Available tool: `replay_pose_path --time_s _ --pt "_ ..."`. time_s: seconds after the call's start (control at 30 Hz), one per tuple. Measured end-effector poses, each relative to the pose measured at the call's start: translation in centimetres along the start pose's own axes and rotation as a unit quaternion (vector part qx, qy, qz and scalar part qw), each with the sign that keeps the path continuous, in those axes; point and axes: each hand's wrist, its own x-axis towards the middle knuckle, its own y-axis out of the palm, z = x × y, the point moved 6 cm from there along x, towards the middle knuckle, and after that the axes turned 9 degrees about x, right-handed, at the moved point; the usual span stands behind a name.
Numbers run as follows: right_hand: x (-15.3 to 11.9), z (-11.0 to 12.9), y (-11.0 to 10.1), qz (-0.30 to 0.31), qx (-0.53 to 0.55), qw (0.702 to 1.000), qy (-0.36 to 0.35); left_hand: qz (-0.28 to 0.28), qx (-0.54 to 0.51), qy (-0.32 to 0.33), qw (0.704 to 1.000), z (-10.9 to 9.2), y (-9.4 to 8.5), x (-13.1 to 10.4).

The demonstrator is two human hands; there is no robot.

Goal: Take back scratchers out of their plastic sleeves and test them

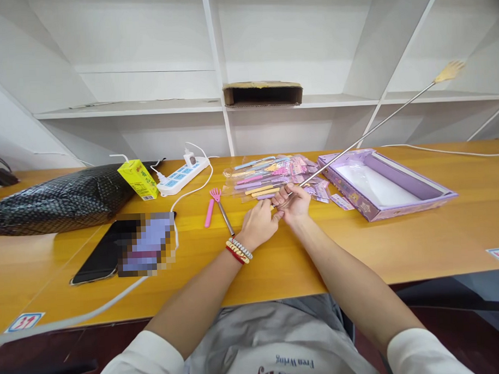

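A telescopic back scratcher (pixel 378 130) slants up to the right, its metal rod drawn long and its pale yellow claw (pixel 449 72) in front of the shelves. My right hand (pixel 295 204) is wrapped round its lower end, palm turned up. My left hand (pixel 259 222) is closed on the yellow handle just to the left, the two hands nearly touching. Part of the handle is hidden by the fingers. Beside my left wrist lie a pink scratcher head on a metal rod (pixel 225 214) and a separate pink handle (pixel 209 213).
Several wrapped back scratchers (pixel 269 175) lie behind my hands. An open purple box (pixel 365 207) stands to the right. On the left are a power strip (pixel 183 175), a yellow drink carton (pixel 138 181), a black wrapped parcel (pixel 61 199) and two phones (pixel 104 252). A cardboard box (pixel 262 94) sits on the shelf.
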Motion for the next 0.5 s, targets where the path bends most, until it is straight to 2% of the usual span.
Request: replay_pose_path --time_s 0.17,0.33,0.5 --pt "0.0 -0.2 0.3 -0.012 -0.019 1.000 0.014 0.045 0.030 -0.004 0.999 0.0 0.6 0.0" --pt "-0.6 0.7 0.8 -0.060 -0.032 0.998 -0.018 0.036 0.061 -0.035 0.997 -0.4 0.0 -0.4" --pt "-0.7 1.0 0.6 -0.080 -0.025 0.996 -0.039 0.056 0.056 -0.057 0.995 -0.1 -0.5 -0.6"
